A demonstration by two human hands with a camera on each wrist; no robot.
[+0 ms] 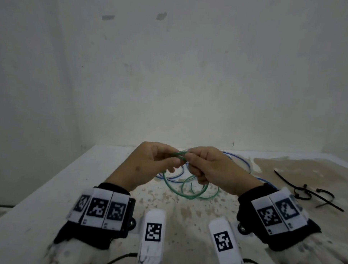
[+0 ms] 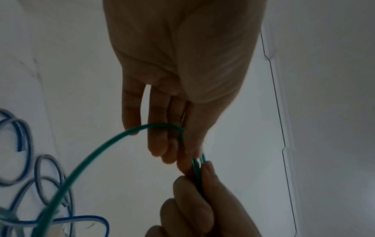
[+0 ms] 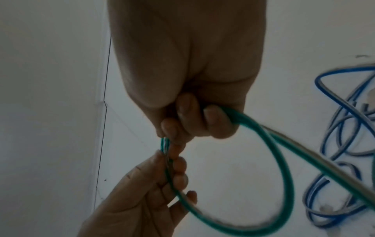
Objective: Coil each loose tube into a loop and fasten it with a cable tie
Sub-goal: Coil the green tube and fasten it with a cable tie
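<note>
Both hands meet above the white table [image 1: 47, 186] and hold a green tube [image 1: 186, 194]. My left hand [image 1: 158, 161] pinches its doubled strands [image 2: 198, 166] between thumb and fingers, and one strand arcs over the fingers [image 2: 158, 141]. My right hand [image 1: 203, 167] pinches the same strands [image 3: 165, 144], its other fingers curled over a green loop [image 3: 284, 160]. The rest of the green tube lies in loose coils on the table below the hands. A blue tube [image 1: 245, 165] lies loose behind and under them. Black cable ties [image 1: 310, 191] lie at the right.
A stained beige cloth [image 1: 307, 169] covers the table's right side under the ties. A bare white wall [image 1: 171, 72] rises right behind the table. Two white tagged blocks [image 1: 152, 240] with cables stand at the near edge between my wrists.
</note>
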